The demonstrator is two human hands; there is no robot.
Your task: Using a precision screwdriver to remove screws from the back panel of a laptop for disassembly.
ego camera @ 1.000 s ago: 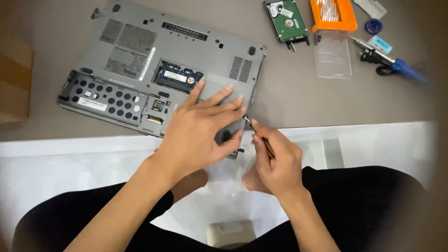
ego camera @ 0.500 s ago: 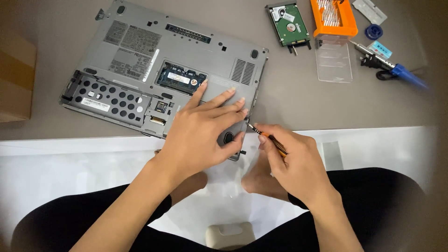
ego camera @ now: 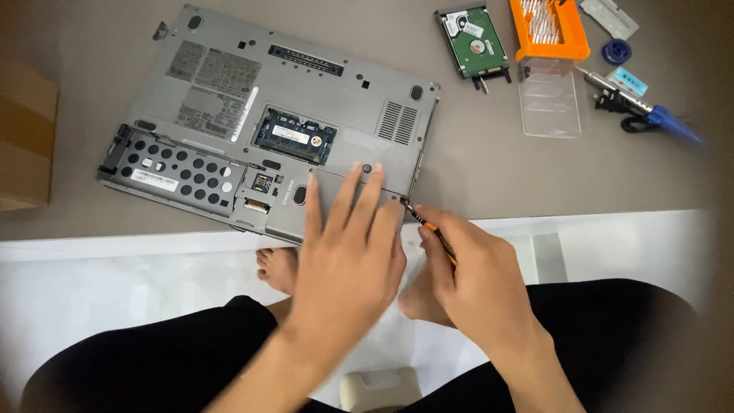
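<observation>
Since the earlier frame the left hand (ego camera: 348, 256) has slid a little toward the near right corner of the laptop (ego camera: 275, 115), and the right hand (ego camera: 478, 279) has brought the screwdriver (ego camera: 432, 229) tip closer to that same corner.

Now the left hand lies flat with the fingers spread, pressing on the bottom of the laptop and holding nothing. The right hand is closed around the thin screwdriver with orange on its shaft, and the tip meets the laptop edge just beside the left fingertips.

To do this step well, I think the tip should sit straight in the screw head before any turning, and the flat hand should keep the case from sliding on the table (ego camera: 489, 164). A slanted tip could slip and scratch the case or damage the screw.

The laptop is grey and lies upside down on the brown table, its near edge at the table's border, above the person's knees. One small cover is off, so the green memory card (ego camera: 294, 136) shows. At the left end there is a dark bay with many round holes.

Farther back lie a bare hard drive (ego camera: 474, 42), an orange bit case (ego camera: 547, 29) with a clear lid, and a blue-handled tool (ego camera: 657, 115).
</observation>
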